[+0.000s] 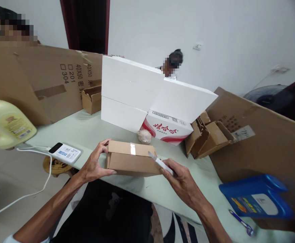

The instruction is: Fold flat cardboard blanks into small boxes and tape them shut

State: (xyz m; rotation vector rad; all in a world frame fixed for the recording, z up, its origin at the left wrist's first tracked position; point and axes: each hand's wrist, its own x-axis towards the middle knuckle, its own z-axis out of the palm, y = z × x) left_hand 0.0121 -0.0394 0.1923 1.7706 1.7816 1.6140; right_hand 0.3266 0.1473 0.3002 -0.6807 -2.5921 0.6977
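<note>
A small brown cardboard box sits near the table's front edge, a strip of shiny tape across its top seam. My left hand grips its left end, thumb on the front side and fingers at the back corner. In my right hand is a utility knife with a pale handle. Its blade is out and points left over the box's right end; whether blade and cardboard touch, I cannot tell. Just behind the box lies a roll of clear tape.
White boxes stand stacked behind. Open cardboard pieces are at right, a blue bottle and a purple razor-like item nearer. A power bank with a white cable and a yellow jug are left. Two people are beyond.
</note>
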